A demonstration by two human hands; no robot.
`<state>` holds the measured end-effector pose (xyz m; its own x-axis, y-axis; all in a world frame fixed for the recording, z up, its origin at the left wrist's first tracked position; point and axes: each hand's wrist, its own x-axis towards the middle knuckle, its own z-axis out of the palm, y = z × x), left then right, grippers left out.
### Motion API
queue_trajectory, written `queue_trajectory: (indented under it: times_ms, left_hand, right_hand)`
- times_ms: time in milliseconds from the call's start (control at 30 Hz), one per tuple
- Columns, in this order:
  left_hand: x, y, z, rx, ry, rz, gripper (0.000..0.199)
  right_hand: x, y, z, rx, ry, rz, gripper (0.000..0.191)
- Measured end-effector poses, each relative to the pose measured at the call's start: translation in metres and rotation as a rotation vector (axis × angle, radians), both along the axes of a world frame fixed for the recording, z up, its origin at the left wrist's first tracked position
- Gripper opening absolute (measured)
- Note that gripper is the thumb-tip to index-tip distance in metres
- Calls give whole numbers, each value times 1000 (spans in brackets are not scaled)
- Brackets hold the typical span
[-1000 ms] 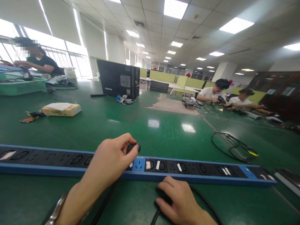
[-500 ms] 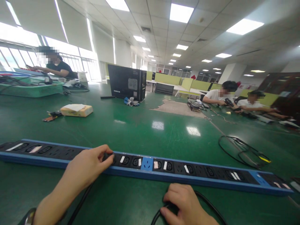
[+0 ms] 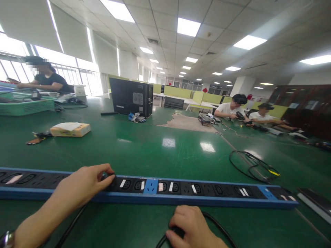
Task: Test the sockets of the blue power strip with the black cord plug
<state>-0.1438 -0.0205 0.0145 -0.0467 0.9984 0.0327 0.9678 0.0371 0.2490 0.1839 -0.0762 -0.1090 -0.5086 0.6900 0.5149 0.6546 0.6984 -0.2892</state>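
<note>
A long blue power strip (image 3: pixel 181 199) with black sockets and small white labels runs across the green table. My left hand (image 3: pixel 82 182) is closed on a black plug (image 3: pixel 105 176) at the strip, left of its middle blue socket; the plug is mostly hidden by the fingers. From under that wrist a black cable (image 3: pixel 71 225) runs down toward me. My right hand (image 3: pixel 190 225), in front of the strip, is closed round a black cable (image 3: pixel 219 225), whose gripped part is largely covered by the fingers.
Behind the strip are a yellow tissue pack (image 3: pixel 71 130), a black computer case (image 3: pixel 129 98), gloves (image 3: pixel 137 117) and a coiled cable (image 3: pixel 252 165). A green basket (image 3: pixel 28 107) stands at the left. One person sits at the left, two at the right.
The view has turned slightly to the right, so the strip and background appear further left. Both hands keep their places and their holds.
</note>
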Motion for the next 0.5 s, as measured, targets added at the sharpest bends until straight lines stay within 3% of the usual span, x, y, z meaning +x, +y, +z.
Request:
queue_trajectory:
  times_ms: [267,500]
  left_hand:
    - [9,0,3,-14,46,-40,30]
    - [9,16,11,-65,74,-151,24]
  right_hand:
    - [0,2,-2,-17,-26,-1,13]
    - [-1,0,3,-30,-50,6,11]
